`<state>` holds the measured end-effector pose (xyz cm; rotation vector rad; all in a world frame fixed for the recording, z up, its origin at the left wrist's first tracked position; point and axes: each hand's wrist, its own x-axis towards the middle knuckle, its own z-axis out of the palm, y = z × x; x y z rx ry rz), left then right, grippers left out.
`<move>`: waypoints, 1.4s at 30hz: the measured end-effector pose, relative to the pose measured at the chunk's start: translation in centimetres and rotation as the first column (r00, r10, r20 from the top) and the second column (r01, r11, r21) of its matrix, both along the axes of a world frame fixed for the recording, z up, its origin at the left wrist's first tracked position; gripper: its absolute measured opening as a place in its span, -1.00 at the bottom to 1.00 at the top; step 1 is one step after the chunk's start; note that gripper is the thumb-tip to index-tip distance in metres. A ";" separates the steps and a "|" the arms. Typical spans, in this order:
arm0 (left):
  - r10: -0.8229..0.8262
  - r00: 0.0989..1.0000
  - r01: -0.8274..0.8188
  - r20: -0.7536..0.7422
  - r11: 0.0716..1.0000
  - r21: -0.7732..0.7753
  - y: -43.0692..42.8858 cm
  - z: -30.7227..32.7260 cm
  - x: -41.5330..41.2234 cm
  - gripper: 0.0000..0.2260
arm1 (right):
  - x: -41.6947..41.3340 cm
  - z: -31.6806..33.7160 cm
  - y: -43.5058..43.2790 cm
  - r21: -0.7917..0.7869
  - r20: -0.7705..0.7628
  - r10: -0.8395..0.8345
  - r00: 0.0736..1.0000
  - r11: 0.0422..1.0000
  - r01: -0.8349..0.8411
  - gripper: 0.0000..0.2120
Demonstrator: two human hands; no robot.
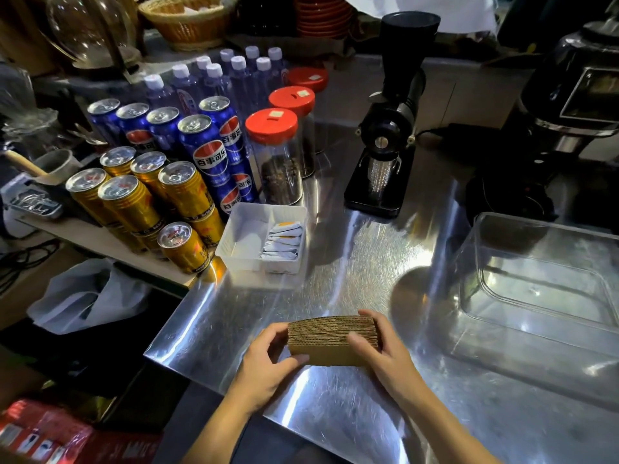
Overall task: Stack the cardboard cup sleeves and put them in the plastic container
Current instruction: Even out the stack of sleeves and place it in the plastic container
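Note:
A stack of brown cardboard cup sleeves (326, 336) stands on edge on the steel counter near its front edge. My left hand (268, 363) grips the stack's left end, thumb on the near face. My right hand (382, 353) clasps the right end, fingers curled over the far side. The clear plastic container (475, 249) sits empty on the counter to the right of the stack, a short way off.
A white tray (234, 242) holding sachets lies behind the stack to the left. Red-lidded jars (274, 155), blue and gold cans (197, 149) and bottles crowd the left. A black grinder (385, 139) and a machine (576, 105) stand at the back.

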<state>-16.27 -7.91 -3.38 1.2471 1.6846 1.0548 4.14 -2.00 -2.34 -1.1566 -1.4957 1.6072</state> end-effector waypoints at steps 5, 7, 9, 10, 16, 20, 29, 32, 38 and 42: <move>0.003 1.000 -0.003 0.021 1.000 -0.002 0.0 0.1 0.1 -0.62 | 2.1 -0.3 0.7 0.038 0.045 0.122 0.992 0.992 -0.124 -0.47; 0.000 0.999 0.001 0.034 1.000 -0.011 0.1 0.0 0.0 -0.60 | 2.2 -0.5 1.0 0.057 0.034 0.087 0.996 0.994 -0.089 -0.49; -0.020 0.999 0.021 0.041 1.000 -0.019 0.2 0.1 -0.1 -0.58 | 2.2 -0.6 1.1 0.051 0.014 0.056 0.998 0.997 -0.057 -0.51; -0.028 0.999 0.029 0.044 0.999 -0.021 0.2 0.1 -0.1 -0.58 | 2.2 -0.7 1.2 0.040 0.000 0.043 0.999 0.998 -0.043 -0.52; -0.007 0.998 0.008 0.055 1.000 -0.005 1.3 0.5 0.3 -0.59 | 2.3 0.1 2.0 -0.065 -0.137 -0.072 0.988 0.996 0.064 -0.65; -0.007 0.999 0.005 0.050 0.999 0.048 3.7 2.0 1.3 -0.56 | 3.5 2.4 3.4 -0.002 -0.165 -0.150 0.975 0.988 0.152 -0.65; -0.178 0.967 0.129 0.181 0.959 0.253 12.5 9.6 8.8 -0.69 | 10.2 8.9 7.4 0.145 -0.267 -0.367 0.891 0.899 0.414 -0.64; -0.242 0.943 0.174 0.226 0.943 0.284 15.2 11.2 12.5 -0.67 | 13.7 10.5 8.7 0.168 -0.263 -0.438 0.860 0.856 0.488 -0.66; -0.353 0.877 0.304 0.325 0.933 0.192 18.8 12.8 20.2 -0.72 | 20.8 11.3 10.6 0.090 -0.216 -0.586 0.781 0.785 0.613 -0.77; -0.357 0.851 0.369 0.385 0.928 0.045 20.6 12.4 24.2 -0.82 | 24.6 10.1 12.1 -0.045 -0.141 -0.670 0.729 0.740 0.671 -0.67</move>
